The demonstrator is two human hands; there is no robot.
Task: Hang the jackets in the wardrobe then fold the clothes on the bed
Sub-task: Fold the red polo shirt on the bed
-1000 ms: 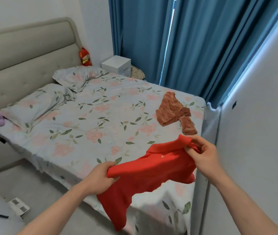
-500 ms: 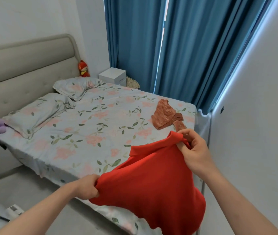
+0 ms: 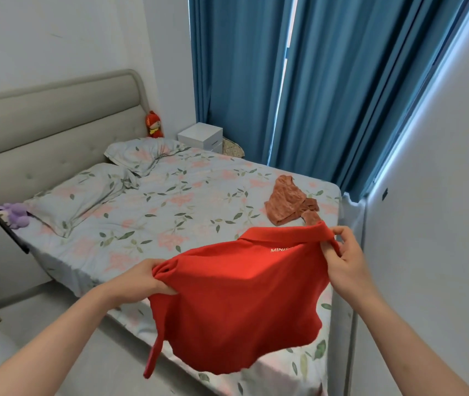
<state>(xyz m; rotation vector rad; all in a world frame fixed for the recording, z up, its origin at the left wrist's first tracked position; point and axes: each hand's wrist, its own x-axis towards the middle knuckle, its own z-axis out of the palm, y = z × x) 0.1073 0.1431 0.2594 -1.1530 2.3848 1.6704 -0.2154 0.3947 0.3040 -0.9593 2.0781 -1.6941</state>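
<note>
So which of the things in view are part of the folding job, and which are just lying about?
Part of the job:
red polo shirt, gripped by left hand and right hand
rust-coloured garment lying on the bed

Lying about:
two pillows
purple plush toy
red doll
white nightstand
blue curtains

Garments: two, a bright red collared polo shirt and a crumpled rust-brown knit top
Hands: two, the left hand and the right hand
Pillows: two floral-print pillows
Soft toys: two, a red plush doll and a purple plush toy
Nightstands: one white drawer cabinet
Beds: one bed with a floral sheet
</note>
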